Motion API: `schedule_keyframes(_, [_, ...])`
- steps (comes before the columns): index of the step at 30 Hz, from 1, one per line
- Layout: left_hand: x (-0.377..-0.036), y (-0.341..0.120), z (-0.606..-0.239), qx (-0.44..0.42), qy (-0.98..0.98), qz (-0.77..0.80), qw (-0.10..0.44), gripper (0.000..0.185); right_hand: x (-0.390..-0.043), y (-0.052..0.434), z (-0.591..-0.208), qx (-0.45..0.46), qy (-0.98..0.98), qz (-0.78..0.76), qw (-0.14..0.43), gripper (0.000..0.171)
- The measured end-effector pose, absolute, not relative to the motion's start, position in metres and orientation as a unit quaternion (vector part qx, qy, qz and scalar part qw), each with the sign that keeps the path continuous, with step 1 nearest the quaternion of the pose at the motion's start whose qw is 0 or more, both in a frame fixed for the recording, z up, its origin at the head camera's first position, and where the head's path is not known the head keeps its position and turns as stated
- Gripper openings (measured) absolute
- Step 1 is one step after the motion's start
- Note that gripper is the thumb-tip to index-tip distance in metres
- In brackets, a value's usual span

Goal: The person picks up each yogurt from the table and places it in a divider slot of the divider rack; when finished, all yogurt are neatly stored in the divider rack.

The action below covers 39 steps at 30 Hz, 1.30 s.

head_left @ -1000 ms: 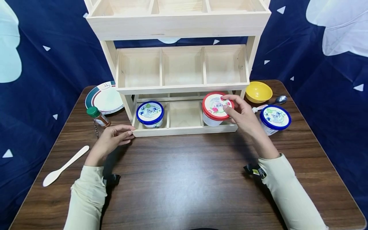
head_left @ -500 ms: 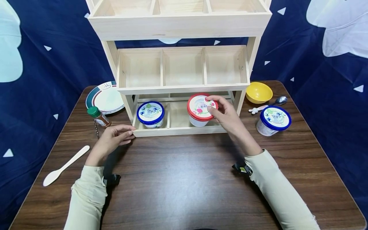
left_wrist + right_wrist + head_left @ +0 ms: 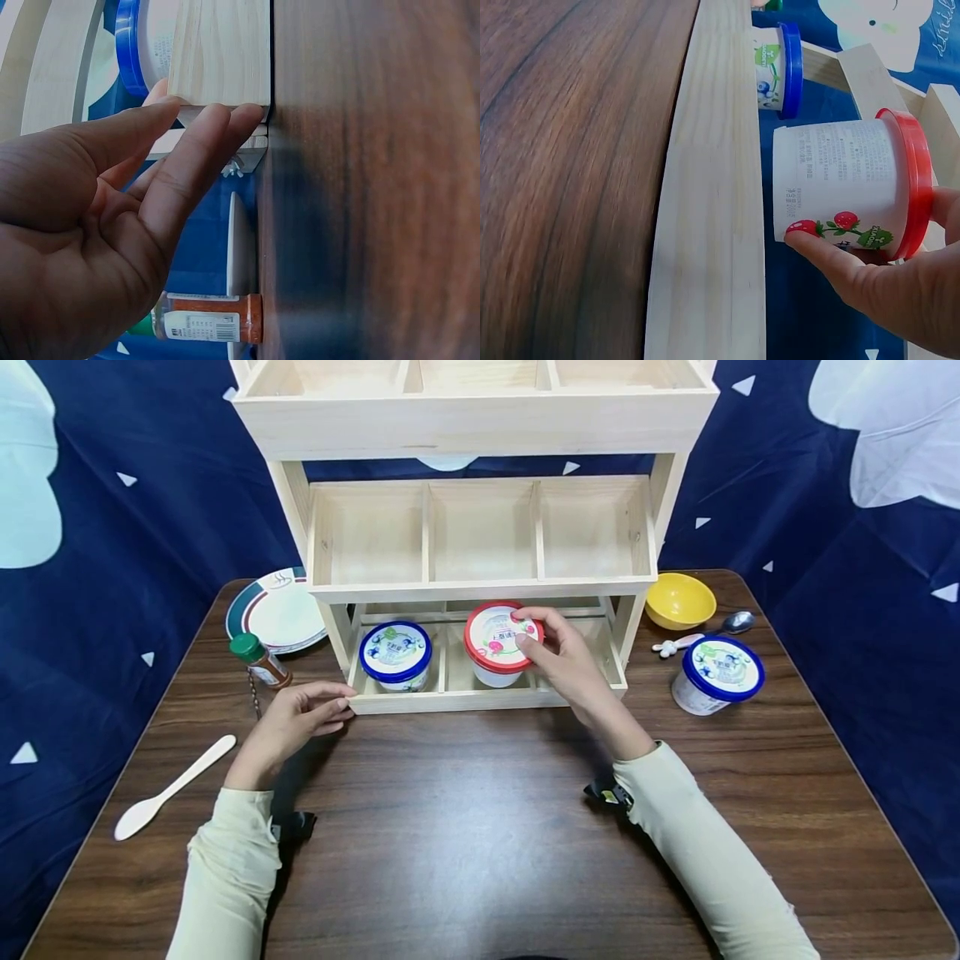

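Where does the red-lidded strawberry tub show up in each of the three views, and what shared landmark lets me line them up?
Head: red-lidded tub sits centre frame, in the middle compartment of the bottom shelf, held by the right hand.
Left wrist: not in view; only the blue-lidded tub shows at top.
Right wrist: right of centre, lying sideways in the picture with its lid to the right.
Shared landmark: the rack's pale wooden front rail.
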<state>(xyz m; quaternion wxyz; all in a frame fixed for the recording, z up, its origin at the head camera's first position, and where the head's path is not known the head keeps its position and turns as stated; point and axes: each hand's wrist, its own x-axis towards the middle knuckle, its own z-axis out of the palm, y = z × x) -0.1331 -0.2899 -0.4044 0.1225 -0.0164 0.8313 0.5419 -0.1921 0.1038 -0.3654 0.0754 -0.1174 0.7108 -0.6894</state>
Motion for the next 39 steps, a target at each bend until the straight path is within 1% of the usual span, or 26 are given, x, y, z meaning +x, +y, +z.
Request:
schedule_keyframes(6, [-0.132,-0.29,-0.406,-0.026,0.83,0.543,0.125,0.033,-0.195,0.095,-0.37,-0.121,0.701,-0.699,0.074,0.037])
schedule_keyframes(15, [-0.132,-0.288,-0.406,-0.018,0.827,0.548,0.123,0.033,-0.195,0.087,-0.375,-0.117,0.71,-0.691,0.073,0.037])
schedule_keyframes(21, [-0.133,-0.288,-0.406,-0.016,0.828,0.547,0.123,0.033,-0.198,0.079,-0.38,-0.126,0.738,-0.659,0.072,0.037])
schedule_keyframes(24, [-0.133,-0.288,-0.405,-0.018,0.83,0.544,0.123,0.034,-0.2,0.079,-0.383,-0.146,0.775,-0.613,0.055,0.036])
schedule_keyframes(28, [-0.133,-0.288,-0.404,-0.017,0.829,0.544,0.125,0.034,-0.202,0.084,-0.385,-0.166,0.819,-0.549,0.018,0.036])
schedule_keyframes(30, [-0.133,-0.288,-0.404,-0.014,0.83,0.544,0.124,0.034,-0.202,0.087,-0.384,-0.17,0.827,-0.537,0.011,0.037])
schedule_keyframes(39, [-0.134,-0.29,-0.405,-0.012,0.834,0.539,0.123,0.034,-0.196,0.108,-0.384,-0.156,0.813,-0.561,0.012,0.033])
